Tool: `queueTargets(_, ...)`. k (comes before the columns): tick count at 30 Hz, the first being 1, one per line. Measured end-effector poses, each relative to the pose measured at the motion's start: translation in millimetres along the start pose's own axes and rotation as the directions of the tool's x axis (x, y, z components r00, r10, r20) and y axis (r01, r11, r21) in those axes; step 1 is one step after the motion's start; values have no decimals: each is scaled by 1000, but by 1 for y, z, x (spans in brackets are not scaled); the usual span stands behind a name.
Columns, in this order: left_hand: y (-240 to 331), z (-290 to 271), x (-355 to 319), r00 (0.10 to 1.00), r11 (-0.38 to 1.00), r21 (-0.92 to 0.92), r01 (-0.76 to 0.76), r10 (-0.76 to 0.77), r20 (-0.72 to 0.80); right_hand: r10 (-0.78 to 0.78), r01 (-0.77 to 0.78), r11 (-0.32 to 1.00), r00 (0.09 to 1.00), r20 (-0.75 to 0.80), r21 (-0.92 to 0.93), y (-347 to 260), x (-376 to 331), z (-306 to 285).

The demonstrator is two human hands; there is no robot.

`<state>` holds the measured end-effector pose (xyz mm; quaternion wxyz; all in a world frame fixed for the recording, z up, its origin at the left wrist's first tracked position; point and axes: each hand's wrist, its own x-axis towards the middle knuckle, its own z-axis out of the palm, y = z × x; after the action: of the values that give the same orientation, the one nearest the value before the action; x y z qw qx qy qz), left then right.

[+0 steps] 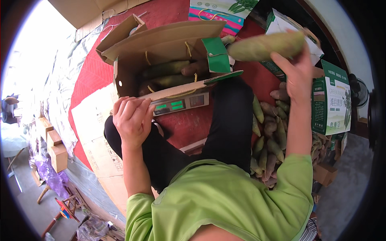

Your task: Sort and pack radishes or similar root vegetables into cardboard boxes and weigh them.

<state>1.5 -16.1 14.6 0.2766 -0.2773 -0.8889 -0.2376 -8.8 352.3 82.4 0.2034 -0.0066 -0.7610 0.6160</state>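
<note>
In my right hand (pixel 297 72), raised at the upper right, is a large green radish (pixel 267 46), held at its thick right end and slightly blurred. Its left tip is near the green end flap (pixel 216 55) of an open cardboard box (pixel 161 38). My left hand (pixel 132 120) has its fingers curled at the near left edge of that box, closed on its rim. Several green radishes (pixel 169 69) lie inside, between yellow cord handles (pixel 188 49). Below the box's near side, a digital scale (pixel 181 105) shows lit green displays.
A pile of radishes (pixel 271 140) lies beside my right leg. Green and white printed boxes (pixel 331 102) stand at the right, near a fan (pixel 358 90). More printed cartons (pixel 219 16) are at the back. Flattened cardboard (pixel 94 132) covers red flooring (pixel 90 86) at the left.
</note>
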Motion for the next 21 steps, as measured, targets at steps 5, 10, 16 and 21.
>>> queueTargets(5, -1, 3, 3, 1000, 1000, 4, -13, 13, -11, -52, 52, 999, 969, 241, 7, 15, 27, 104)
queueTargets(10, -4, 3, 2, 1000, 1000, -1, 7, -7, 5, -63, 163, 972, 874, 482, -167, 62, 36, 166)
queueTargets(16, -7, 2, -2, 999, 998, 65, 24, -22, -28, 22, 149, 908, 916, 400, -393, 71, 33, 100)
queueTargets(21, -8, 4, -5, 995, 992, 104, 68, -60, -79, 55, -33, 993, 978, 203, -110, 82, 34, 59)
